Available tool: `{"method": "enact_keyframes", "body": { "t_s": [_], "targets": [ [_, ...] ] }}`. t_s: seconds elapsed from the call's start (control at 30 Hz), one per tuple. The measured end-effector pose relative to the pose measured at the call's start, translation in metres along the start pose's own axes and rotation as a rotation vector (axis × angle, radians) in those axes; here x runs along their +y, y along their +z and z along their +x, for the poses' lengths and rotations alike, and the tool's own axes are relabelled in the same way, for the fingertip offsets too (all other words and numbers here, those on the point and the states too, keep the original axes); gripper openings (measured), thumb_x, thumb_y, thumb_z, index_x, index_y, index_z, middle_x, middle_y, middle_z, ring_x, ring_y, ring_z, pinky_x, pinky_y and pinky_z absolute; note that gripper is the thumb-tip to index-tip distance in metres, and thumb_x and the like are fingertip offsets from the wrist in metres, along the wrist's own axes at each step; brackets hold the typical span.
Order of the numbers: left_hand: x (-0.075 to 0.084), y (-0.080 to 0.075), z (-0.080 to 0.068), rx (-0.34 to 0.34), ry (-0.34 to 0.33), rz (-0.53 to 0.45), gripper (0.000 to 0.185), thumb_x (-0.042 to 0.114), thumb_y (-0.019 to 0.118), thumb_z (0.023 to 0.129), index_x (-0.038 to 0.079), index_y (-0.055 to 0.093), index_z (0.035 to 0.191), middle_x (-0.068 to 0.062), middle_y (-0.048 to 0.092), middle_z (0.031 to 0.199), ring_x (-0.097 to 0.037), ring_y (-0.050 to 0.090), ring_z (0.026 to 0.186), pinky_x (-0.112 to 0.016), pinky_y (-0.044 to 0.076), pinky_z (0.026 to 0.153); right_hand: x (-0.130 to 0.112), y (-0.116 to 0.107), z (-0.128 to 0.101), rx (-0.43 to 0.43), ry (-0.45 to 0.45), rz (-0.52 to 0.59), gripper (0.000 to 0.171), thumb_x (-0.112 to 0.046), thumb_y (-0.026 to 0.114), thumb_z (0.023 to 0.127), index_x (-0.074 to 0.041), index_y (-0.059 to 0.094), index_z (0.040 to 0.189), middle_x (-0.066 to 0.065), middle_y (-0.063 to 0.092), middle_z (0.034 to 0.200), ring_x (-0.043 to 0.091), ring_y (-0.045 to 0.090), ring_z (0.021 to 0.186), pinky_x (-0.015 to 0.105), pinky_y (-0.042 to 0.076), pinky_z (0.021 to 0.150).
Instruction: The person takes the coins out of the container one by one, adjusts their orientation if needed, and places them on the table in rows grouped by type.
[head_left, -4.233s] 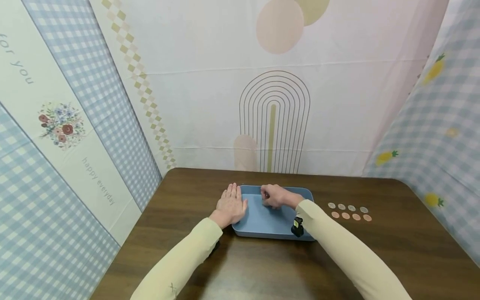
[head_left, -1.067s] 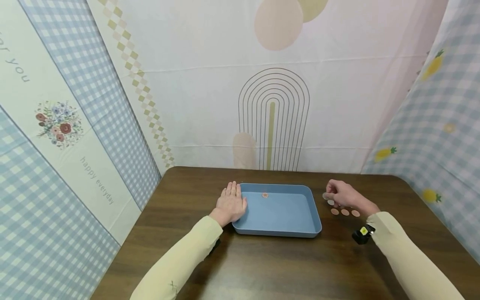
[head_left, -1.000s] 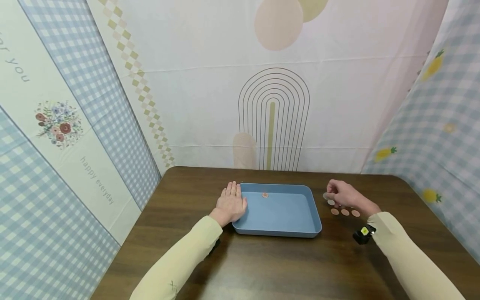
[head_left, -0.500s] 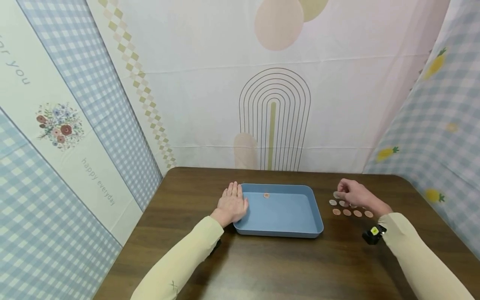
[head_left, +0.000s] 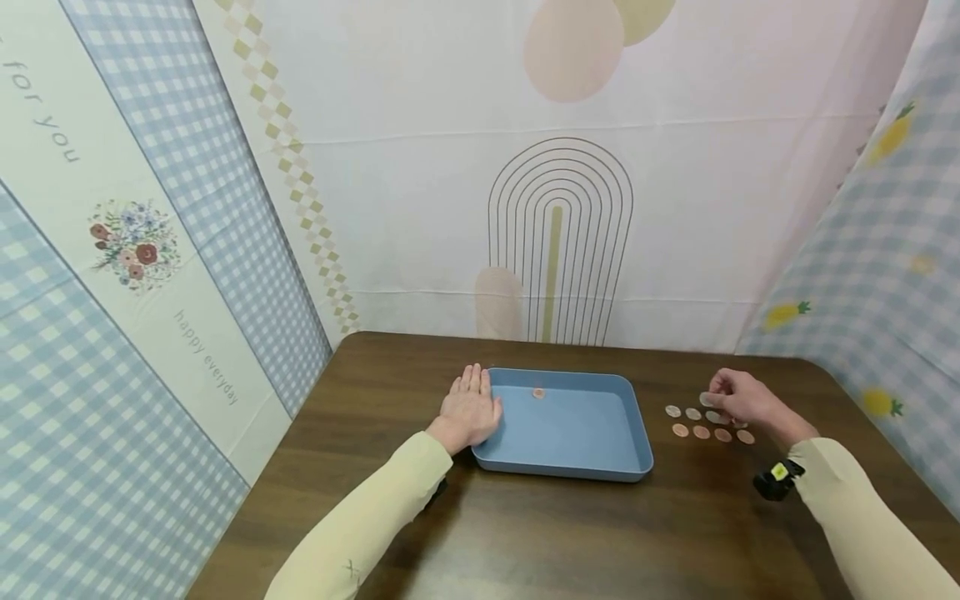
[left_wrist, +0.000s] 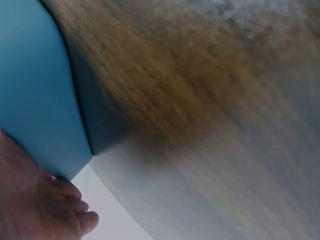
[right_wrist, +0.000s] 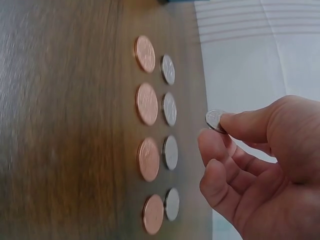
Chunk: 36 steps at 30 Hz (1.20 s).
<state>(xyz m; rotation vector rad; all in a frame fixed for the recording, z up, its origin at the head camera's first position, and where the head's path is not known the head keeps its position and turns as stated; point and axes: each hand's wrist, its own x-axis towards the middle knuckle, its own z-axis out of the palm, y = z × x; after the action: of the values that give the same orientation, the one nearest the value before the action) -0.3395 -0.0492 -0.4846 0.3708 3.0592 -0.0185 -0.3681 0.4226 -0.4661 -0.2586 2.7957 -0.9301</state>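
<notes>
Between thumb and forefinger my right hand [head_left: 747, 398] pinches a silver coin [right_wrist: 214, 120], held above the coins at the right of the table. Below it lie a row of several silver coins [head_left: 693, 413] and, nearer me, a row of several copper coins [head_left: 701, 432]. The hand hides part of the silver row in the head view. My left hand [head_left: 469, 412] rests with straight fingers along the left side of a shallow blue tray [head_left: 573, 433]. One copper coin [head_left: 538, 393] lies in the tray by its back wall.
The dark wooden table [head_left: 540, 533] carries the tray and the coins. A printed white cloth [head_left: 420, 208] hangs behind its back edge, with checked cloths at the left and right. The tray's raised rim stands between its inside and the coin rows.
My right hand left the tray's back, uncovering the copper coin there, and went to the coin rows. With a silver coin pinched, it has since moved rightward along them. The left hand stays put.
</notes>
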Motion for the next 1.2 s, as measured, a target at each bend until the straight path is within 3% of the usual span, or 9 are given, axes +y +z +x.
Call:
{"method": "enact_keyframes", "body": {
  "t_s": [0.33,0.67,1.2],
  "targets": [
    [0.001,-0.002,0.000,-0.001,0.003,-0.002,0.066,0.041,0.021,0.105,0.000,0.017,0.156,-0.018,0.016,0.164,-0.030,0.013,0.153,-0.042,0.020,0.124,0.023,-0.007,-0.012,0.021,0.060,0.105,0.023,-0.016,0.057,0.098,0.005,0.046,0.098,0.007,0.053,0.072,0.019,0.056,0.058,0.036,0.050,0.049],
    [0.000,-0.005,0.000,0.001,0.002,-0.005,0.066,0.041,0.021,0.105,0.000,0.017,0.156,-0.018,0.016,0.164,-0.030,0.013,0.153,-0.043,0.019,0.124,0.041,-0.014,-0.015,0.059,0.104,0.010,0.025,-0.019,0.058,0.096,0.004,0.050,0.097,0.007,0.061,0.074,0.017,0.062,0.061,0.034,0.052,0.051],
    [0.000,-0.001,-0.001,0.003,0.004,-0.009,0.065,0.041,0.021,0.105,0.000,0.018,0.156,-0.018,0.017,0.164,-0.030,0.014,0.153,-0.043,0.020,0.124,0.061,-0.017,-0.028,0.135,0.183,0.015,0.026,-0.018,0.059,0.092,0.006,0.049,0.092,0.008,0.061,0.070,0.015,0.062,0.060,0.035,0.054,0.052]
  ]
}}
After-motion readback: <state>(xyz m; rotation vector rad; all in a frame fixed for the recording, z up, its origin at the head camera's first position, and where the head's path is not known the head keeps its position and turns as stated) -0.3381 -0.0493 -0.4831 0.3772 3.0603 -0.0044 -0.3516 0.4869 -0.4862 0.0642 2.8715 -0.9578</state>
